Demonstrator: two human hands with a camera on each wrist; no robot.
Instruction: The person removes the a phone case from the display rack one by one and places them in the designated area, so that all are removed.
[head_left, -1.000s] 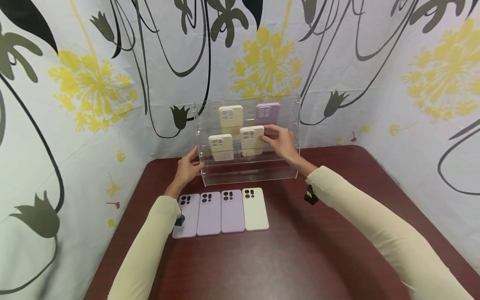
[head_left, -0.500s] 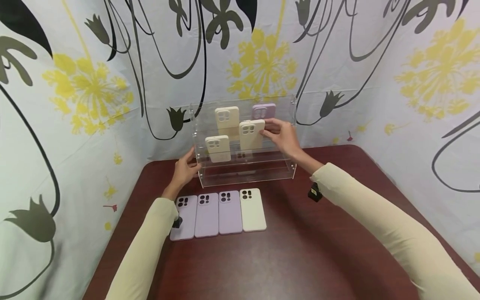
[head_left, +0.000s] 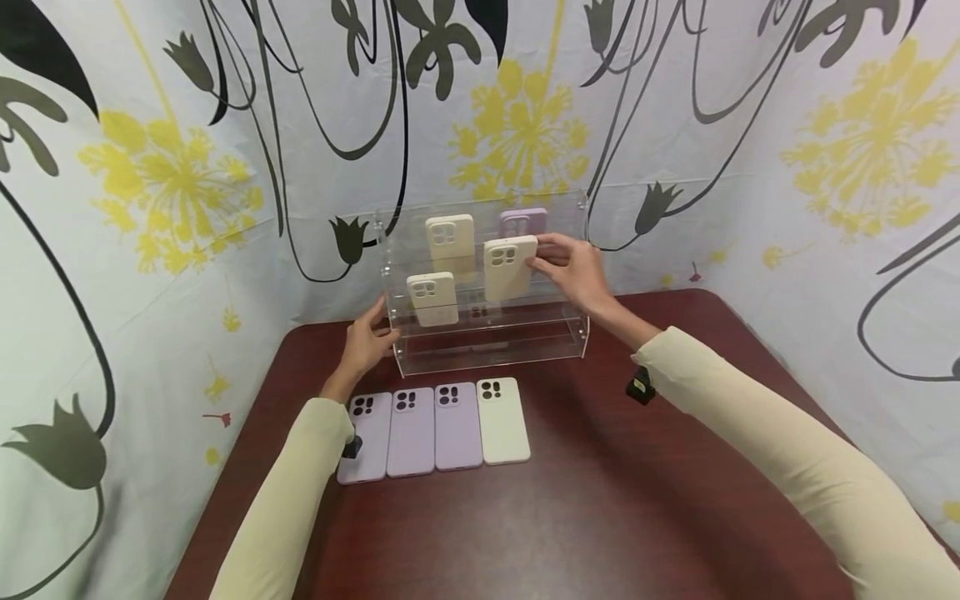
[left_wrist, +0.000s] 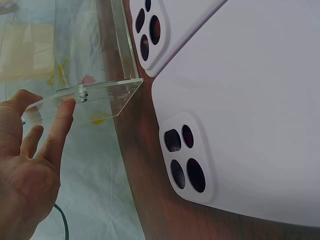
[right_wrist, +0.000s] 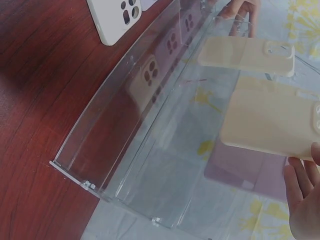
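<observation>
My right hand (head_left: 579,273) pinches a cream phone case (head_left: 508,282) by its right edge, upright in front of a clear acrylic tiered stand (head_left: 454,360). In the right wrist view the fingertips hold this case (right_wrist: 270,122) near its camera end. My left hand (head_left: 363,345) grips the stand's left side panel, thumb at the front edge; the left wrist view shows fingers (left_wrist: 61,120) against that panel. Another cream case (head_left: 432,302) stands on the tier at left. Above are a third cream case (head_left: 452,242) and a lilac case (head_left: 531,218), partly behind the held one.
Several phone cases lie in a row on the dark red table (head_left: 600,500) before the stand: lilac ones (head_left: 411,433) at left, a white one (head_left: 503,421) at right. My left sleeve overlaps the leftmost. A flower-patterned cloth (head_left: 300,167) surrounds the table's back and sides.
My right hand has lifted the cream case up from its tier, then moved it slightly right and toward me. The left hand stays at the stand's side. The head view has shifted slightly.
</observation>
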